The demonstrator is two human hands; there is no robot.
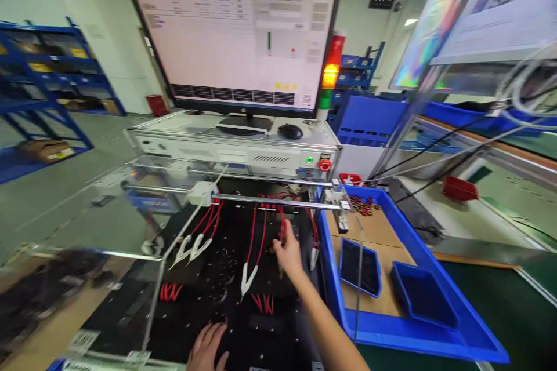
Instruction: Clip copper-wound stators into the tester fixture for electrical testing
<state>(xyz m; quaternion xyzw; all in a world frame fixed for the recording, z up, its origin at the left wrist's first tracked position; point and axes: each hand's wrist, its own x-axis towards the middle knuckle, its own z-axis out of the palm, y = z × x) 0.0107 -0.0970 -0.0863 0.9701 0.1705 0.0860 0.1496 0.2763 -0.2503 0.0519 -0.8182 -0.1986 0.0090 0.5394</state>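
My right hand is over the right part of a black panel, its thumb and fingers around the lower end of a red lead. What hangs from that lead is mostly hidden and blurred. My left hand lies on the panel near the front edge, fingers stretched and thumb apart, holding nothing visible. Between the hands, white tweezer-like probes hang on paired red leads. More white probes hang to the left, and another probe to the right. Short red wire bundles stick out of the panel.
A metal rail crosses above the panel. Behind stand a monitor, a mouse and a red stop button. On the right, a blue tray holds two small blue bins and small reddish parts.
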